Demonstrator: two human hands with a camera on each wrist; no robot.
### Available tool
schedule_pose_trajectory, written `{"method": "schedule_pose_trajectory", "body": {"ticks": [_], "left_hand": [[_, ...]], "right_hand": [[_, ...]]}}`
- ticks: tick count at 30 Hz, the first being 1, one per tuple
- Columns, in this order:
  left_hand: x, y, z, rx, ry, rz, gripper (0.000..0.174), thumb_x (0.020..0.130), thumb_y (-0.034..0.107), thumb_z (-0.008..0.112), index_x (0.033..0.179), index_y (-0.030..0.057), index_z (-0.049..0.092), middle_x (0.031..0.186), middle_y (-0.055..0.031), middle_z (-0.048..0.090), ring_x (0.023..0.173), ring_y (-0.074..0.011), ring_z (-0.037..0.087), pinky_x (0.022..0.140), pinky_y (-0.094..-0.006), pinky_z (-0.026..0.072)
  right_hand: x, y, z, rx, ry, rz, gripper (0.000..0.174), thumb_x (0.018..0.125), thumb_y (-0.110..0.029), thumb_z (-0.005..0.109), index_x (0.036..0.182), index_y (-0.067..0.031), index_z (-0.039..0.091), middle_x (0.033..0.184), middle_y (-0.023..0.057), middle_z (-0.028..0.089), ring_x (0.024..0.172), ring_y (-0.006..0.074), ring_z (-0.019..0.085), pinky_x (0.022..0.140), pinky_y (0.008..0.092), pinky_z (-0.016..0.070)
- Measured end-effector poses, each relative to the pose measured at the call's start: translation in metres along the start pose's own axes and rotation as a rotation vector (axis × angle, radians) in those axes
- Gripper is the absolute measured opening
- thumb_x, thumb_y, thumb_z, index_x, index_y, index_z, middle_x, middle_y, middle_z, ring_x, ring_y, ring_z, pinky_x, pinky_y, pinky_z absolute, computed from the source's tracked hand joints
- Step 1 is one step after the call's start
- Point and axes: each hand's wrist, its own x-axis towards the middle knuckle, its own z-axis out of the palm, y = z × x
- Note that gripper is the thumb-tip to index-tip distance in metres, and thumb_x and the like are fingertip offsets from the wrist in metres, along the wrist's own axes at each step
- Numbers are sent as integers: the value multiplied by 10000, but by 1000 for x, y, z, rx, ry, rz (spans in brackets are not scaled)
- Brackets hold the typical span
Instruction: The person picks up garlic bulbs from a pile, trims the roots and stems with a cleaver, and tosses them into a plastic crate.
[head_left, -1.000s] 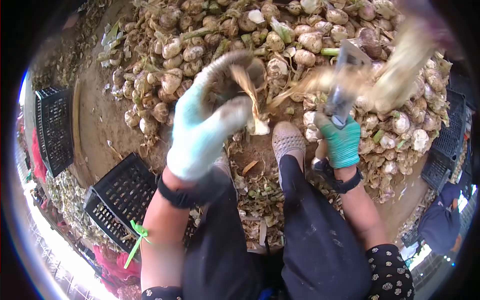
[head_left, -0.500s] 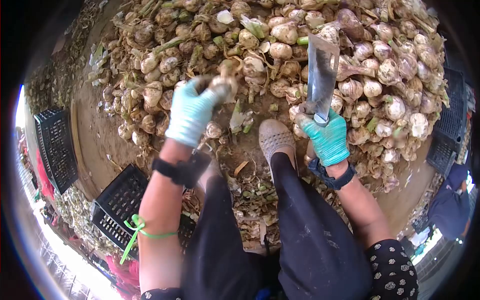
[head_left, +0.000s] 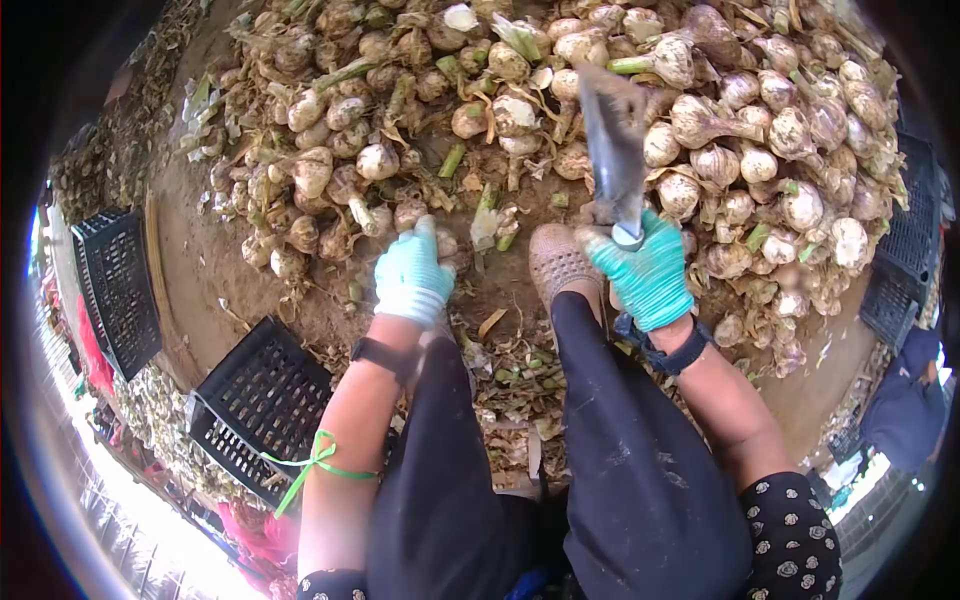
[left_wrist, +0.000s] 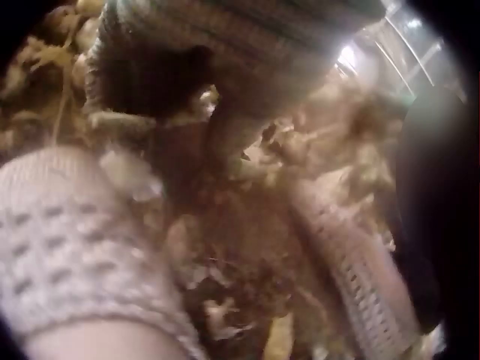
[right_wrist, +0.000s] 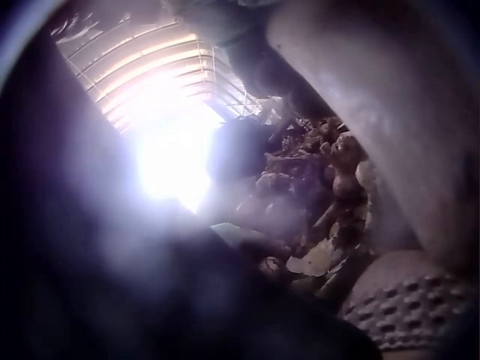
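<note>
My gloved left hand (head_left: 413,270) is low at the near edge of a garlic heap, its back to the head camera. A garlic bulb (head_left: 409,214) lies just past its fingertips. The left wrist view has the glove (left_wrist: 247,52) reaching down to the littered ground, blurred and dark. I cannot tell whether its fingers hold a bulb. My right hand (head_left: 648,272), in a green glove, grips a broad-bladed knife (head_left: 615,150) by its handle, blade upward over the heap. Much of the right wrist view is glare and shadow.
The garlic heap (head_left: 770,120) spreads across the front and right. Black plastic crates (head_left: 262,395) stand at the left and right. Peelings and cut stalks (head_left: 515,385) litter the ground between the feet, beside a perforated shoe (head_left: 560,258). Another person (head_left: 905,405) is at the far right.
The left hand, earlier raised beside a dry stalk piece, moved over the heap with a blurred bulb near its fingers, then down to the ground. The knife blade swung leftward, still gripped.
</note>
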Motion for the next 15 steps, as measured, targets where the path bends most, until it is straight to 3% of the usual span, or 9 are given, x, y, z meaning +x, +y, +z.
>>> {"method": "schedule_pose_trajectory", "body": {"ticks": [2,3,5,6,7,9,10,12,15], "left_hand": [[0,-10,4,-316,-47,-34,596,650,109,643,1185,6,399,947,-154,577,789,-275,591,718,-319,481],[-4,-12,2,-313,-50,-32,596,650,109,643,1185,6,399,947,-154,577,789,-275,591,718,-319,481],[-16,-15,-6,-1478,-71,-1,604,671,86,656,1207,-3,393,1081,-110,528,968,-209,534,841,-329,434],[-26,-9,-27,-1644,-160,-61,629,683,57,646,1240,-8,360,1138,-79,484,1022,-168,484,878,-324,410],[-32,-7,-40,-1652,-147,-72,649,683,26,638,1257,-4,337,1162,-109,477,1053,-180,480,893,-308,409],[-20,-92,53,-1974,-263,-139,676,776,195,613,1295,-31,242,1132,-151,494,1014,-200,523,829,-305,465],[-37,-42,-5,-1610,-207,216,621,763,119,598,1280,-2,277,1147,-137,500,1033,-208,521,855,-304,462],[-46,-6,-47,-1747,-237,182,605,771,141,593,1272,-5,286,1118,-133,518,1003,-197,538,837,-300,472],[-52,-4,-49,-1947,-258,125,574,771,145,593,1249,-9,315,1080,-131,541,972,-178,551,818,-293,476]], "right_hand": [[-1,-3,12,-68,-94,-103,295,695,-138,702,926,5,585,770,43,619,677,84,559,619,226,462],[-3,-4,17,-101,-135,-147,306,694,-138,702,939,0,580,783,48,623,687,89,565,634,229,465],[-5,-1,27,-232,-184,-278,312,681,-191,690,899,-1,571,785,123,613,690,221,603,622,305,475],[-6,-7,30,-412,-229,-417,324,658,-191,684,900,-9,569,778,130,596,701,254,590,630,328,470],[-6,-14,32,-591,-273,-564,337,634,-192,677,900,-17,566,772,136,579,713,287,576,638,351,464],[-8,-10,38,-772,-309,-801,368,598,-141,630,938,-30,543,785,117,546,735,268,558,632,347,446],[-11,-13,43,-834,-300,-865,348,620,-130,606,944,-24,538,783,113,543,721,255,558,617,342,445],[-13,-17,48,-902,-298,-927,328,641,-119,582,949,-17,533,781,109,540,707,243,558,602,336,444],[-15,-18,54,-948,-325,-966,309,668,-108,541,959,-6,531,771,103,537,691,221,554,577,318,442]]}}
